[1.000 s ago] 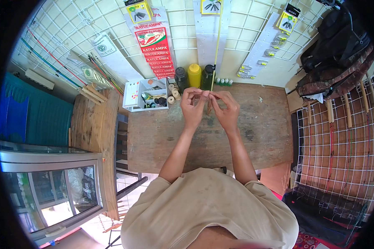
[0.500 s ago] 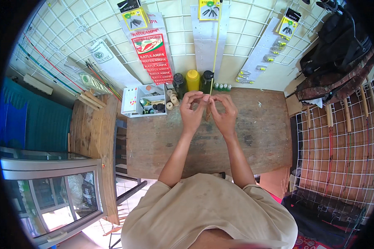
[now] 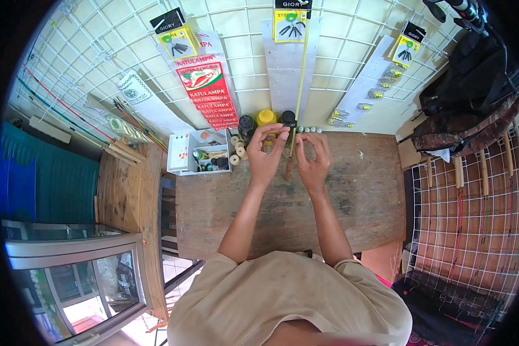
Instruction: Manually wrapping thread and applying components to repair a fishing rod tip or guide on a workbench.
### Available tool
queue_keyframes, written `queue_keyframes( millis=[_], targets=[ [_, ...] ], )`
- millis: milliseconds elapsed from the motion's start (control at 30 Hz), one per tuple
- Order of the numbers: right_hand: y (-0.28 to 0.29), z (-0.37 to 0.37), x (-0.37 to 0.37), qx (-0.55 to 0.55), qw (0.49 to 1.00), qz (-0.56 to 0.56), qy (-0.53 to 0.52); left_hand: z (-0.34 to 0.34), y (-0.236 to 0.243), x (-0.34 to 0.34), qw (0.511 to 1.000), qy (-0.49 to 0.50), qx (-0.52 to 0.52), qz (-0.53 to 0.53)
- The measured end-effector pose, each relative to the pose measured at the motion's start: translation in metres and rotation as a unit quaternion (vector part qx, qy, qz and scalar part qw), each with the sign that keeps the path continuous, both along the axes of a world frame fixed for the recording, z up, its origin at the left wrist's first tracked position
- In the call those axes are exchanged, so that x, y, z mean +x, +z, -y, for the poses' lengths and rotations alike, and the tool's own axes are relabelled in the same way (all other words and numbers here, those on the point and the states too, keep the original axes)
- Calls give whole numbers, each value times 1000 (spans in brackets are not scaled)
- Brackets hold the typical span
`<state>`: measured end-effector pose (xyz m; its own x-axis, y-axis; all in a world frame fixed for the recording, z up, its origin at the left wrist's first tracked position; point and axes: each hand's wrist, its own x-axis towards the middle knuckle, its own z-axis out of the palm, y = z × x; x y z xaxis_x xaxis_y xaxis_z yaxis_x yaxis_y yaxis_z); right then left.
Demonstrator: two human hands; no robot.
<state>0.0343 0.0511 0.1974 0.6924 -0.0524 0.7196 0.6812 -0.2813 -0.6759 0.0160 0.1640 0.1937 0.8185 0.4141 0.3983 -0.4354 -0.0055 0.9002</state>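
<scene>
A thin yellow rod (image 3: pixel 302 69) stands upright in front of me, its short brown handle (image 3: pixel 289 170) low over the tabletop. My left hand (image 3: pixel 266 151) is curled beside the rod's lower part, thumb and forefinger closed near it; whatever they grip is too small to make out. My right hand (image 3: pixel 313 161) is pinched just right of the rod, fingertips a little apart from the left hand's, on something I cannot make out. Behind both hands stand dark bottles (image 3: pixel 247 123) and a yellow bottle (image 3: pixel 266 116).
The wooden table (image 3: pixel 346 202) carries a white organiser box (image 3: pixel 180 153), wooden spools (image 3: pixel 234 158) and small bottles (image 3: pixel 311 130). A wire grid (image 3: pixel 352 40) holds hanging packets (image 3: pixel 199 86). Rods (image 3: pixel 459 179) and backpacks (image 3: pixel 455 109) hang at right; a glass-framed cabinet (image 3: pixel 75 271) is at left.
The whole view has shifted, so the wall and table sit lower in the picture. My fingertips, together a second ago, are now slightly apart, the right hand's further to the right.
</scene>
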Motion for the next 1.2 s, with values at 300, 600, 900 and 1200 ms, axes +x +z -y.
queue_keyframes(
  millis=[300, 600, 900, 1200],
  targets=[
    [-2, -3, 8, 20, 1000, 9, 9, -1, 3, 9, 999, 18, 36, -4],
    [-4, -9, 9, 57, 998, 7, 10, -4, 9, 10, 997, 17, 80, 8],
    [-8, -9, 9, 49, 998, 27, 22, -6, 13, 10, 995, 23, 95, 13],
    [-9, -8, 9, 61, 998, 20, 20, -4, 13, 13, 994, 33, 103, 19]
  ],
)
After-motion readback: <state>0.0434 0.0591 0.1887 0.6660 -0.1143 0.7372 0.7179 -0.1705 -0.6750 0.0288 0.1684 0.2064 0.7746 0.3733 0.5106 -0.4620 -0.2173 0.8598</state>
